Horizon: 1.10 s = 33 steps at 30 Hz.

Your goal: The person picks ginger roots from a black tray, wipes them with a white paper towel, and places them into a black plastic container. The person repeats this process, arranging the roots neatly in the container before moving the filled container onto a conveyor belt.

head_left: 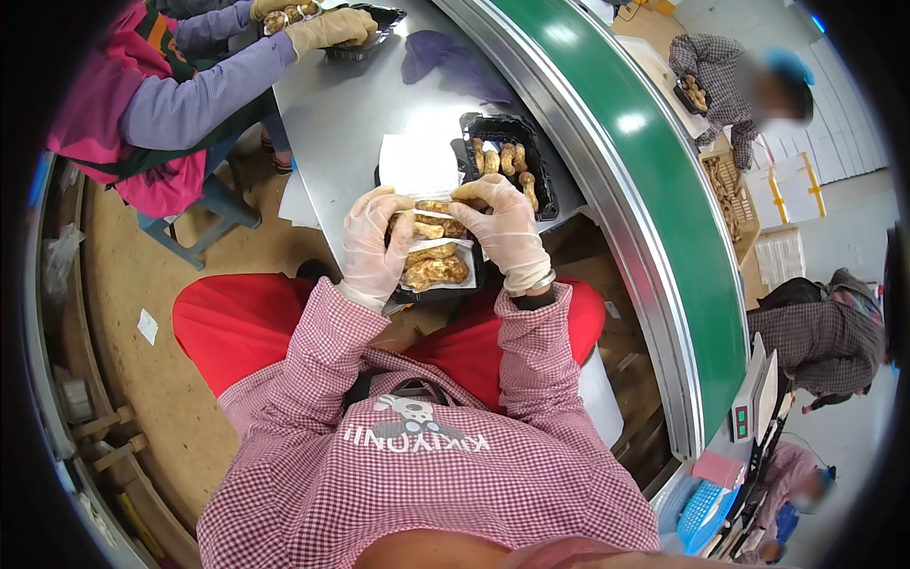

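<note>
A black plastic tray (409, 296) sits at the near edge of the metal table, above my lap. Pale brown mushrooms (436, 273) lie in rows inside it, with white paper strips between them. My left hand (373, 245), in a thin translucent glove, closes thumb and fingers at the left end of a mushroom (433, 206) at the tray's far side. At its right end, my gloved right hand (508, 232) also has its fingers closed. White paper (415, 161) stands behind the mushroom. The fingers partly cover both ends.
A second black tray (551, 182) with several mushrooms stands to the right, beside the green conveyor belt (659, 190). Dark purple cloth (445, 62) lies farther back. At the far left, a co-worker's gloved hand (332, 30) reaches over another tray. A digital scale (742, 417) stands at the right.
</note>
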Each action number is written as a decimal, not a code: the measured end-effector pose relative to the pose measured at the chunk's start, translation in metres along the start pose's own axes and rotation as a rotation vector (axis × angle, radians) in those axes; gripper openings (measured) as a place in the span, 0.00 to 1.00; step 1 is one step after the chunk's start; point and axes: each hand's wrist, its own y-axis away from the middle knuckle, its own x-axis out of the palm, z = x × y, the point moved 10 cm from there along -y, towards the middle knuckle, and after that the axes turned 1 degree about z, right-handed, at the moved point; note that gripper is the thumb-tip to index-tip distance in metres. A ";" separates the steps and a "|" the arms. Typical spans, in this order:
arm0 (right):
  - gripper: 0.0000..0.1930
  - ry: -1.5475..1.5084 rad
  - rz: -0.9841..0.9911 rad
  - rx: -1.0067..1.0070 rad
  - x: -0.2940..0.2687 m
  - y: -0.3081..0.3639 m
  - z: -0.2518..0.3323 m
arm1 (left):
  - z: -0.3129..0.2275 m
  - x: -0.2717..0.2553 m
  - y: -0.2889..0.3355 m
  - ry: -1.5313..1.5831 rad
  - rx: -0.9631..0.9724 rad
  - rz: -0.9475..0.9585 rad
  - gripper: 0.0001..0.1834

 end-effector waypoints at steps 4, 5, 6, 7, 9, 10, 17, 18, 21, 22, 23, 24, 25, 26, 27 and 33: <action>0.10 0.022 0.099 0.057 0.000 -0.003 -0.003 | 0.023 0.001 0.005 0.286 -0.124 -0.035 0.11; 0.11 0.014 0.120 0.070 -0.003 -0.004 -0.005 | 0.024 0.002 0.005 0.277 -0.122 -0.017 0.13; 0.12 0.004 0.144 0.081 -0.004 -0.007 -0.008 | 0.025 0.004 0.005 0.279 -0.137 -0.011 0.13; 0.14 -0.061 0.052 0.084 -0.012 -0.010 -0.018 | 0.025 0.005 0.006 0.283 -0.152 -0.003 0.13; 0.11 0.183 -0.179 0.170 -0.038 -0.014 -0.036 | 0.026 0.007 0.007 0.265 -0.151 0.011 0.12; 0.12 0.348 -0.272 0.229 -0.051 -0.014 -0.036 | 0.027 0.008 0.006 0.258 -0.136 0.017 0.12; 0.21 0.407 -0.180 0.458 -0.025 -0.038 -0.074 | 0.024 0.005 0.004 0.278 -0.099 0.013 0.12; 0.22 0.381 -0.167 0.445 -0.026 -0.040 -0.073 | 0.023 0.005 0.004 0.274 -0.096 0.013 0.12; 0.22 0.204 -0.185 0.390 -0.030 -0.033 -0.066 | 0.020 0.004 0.003 0.275 -0.084 0.000 0.12; 0.20 0.090 -0.250 0.370 -0.033 -0.031 -0.067 | 0.020 0.003 0.004 0.284 -0.079 -0.011 0.12; 0.16 -0.199 -0.292 0.252 -0.027 -0.032 -0.063 | 0.020 0.004 0.005 0.293 -0.072 -0.022 0.13; 0.15 -0.234 -0.228 0.186 -0.014 -0.034 -0.051 | 0.020 0.003 0.007 0.301 -0.072 -0.032 0.13; 0.14 -0.269 -0.170 0.122 -0.003 -0.034 -0.036 | 0.025 0.003 0.010 0.388 -0.136 -0.065 0.14; 0.13 -0.303 -0.112 0.059 0.008 -0.033 -0.020 | 0.028 0.004 0.014 0.475 -0.200 -0.097 0.14; 0.12 -0.322 0.017 0.026 0.025 -0.028 0.002 | 0.030 0.003 0.014 0.555 -0.258 -0.125 0.15; 0.12 0.012 0.125 -0.109 0.034 -0.018 0.023 | 0.034 -0.006 0.007 0.328 -0.163 -0.142 0.11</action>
